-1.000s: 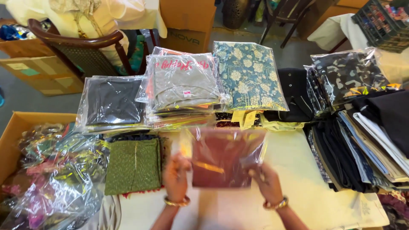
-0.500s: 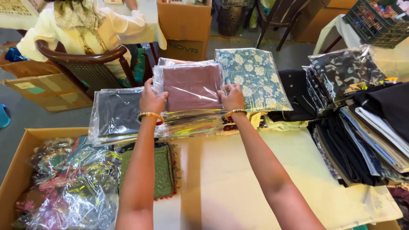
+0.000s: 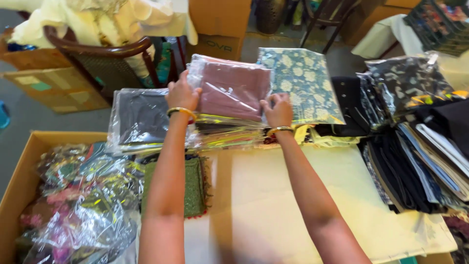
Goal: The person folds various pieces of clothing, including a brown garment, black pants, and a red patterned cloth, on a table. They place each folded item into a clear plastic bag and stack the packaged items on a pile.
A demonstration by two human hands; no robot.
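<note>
A clear plastic packet with folded dusty-pink cloth (image 3: 234, 88) lies on top of a middle pile of packets (image 3: 229, 134) at the far side of the table. My left hand (image 3: 182, 93) grips its left edge and my right hand (image 3: 278, 108) grips its right lower corner. Both arms reach out over the cream-covered table (image 3: 273, 205). Each wrist wears a gold bangle. Left of the pile lies a packet of dark grey cloth (image 3: 141, 117); to the right lies a teal floral packet (image 3: 303, 83).
A cardboard box (image 3: 19, 171) at the left holds several crinkled plastic packets. A green cloth (image 3: 195, 188) lies by it. Dark folded fabrics (image 3: 415, 166) are stacked at the right. A wooden chair (image 3: 102, 58) and a cardboard carton (image 3: 220, 29) stand beyond the table.
One second ago both hands held the pink packet near me above the table. They carried it forward onto the middle pile, where it now rests under my hands.
</note>
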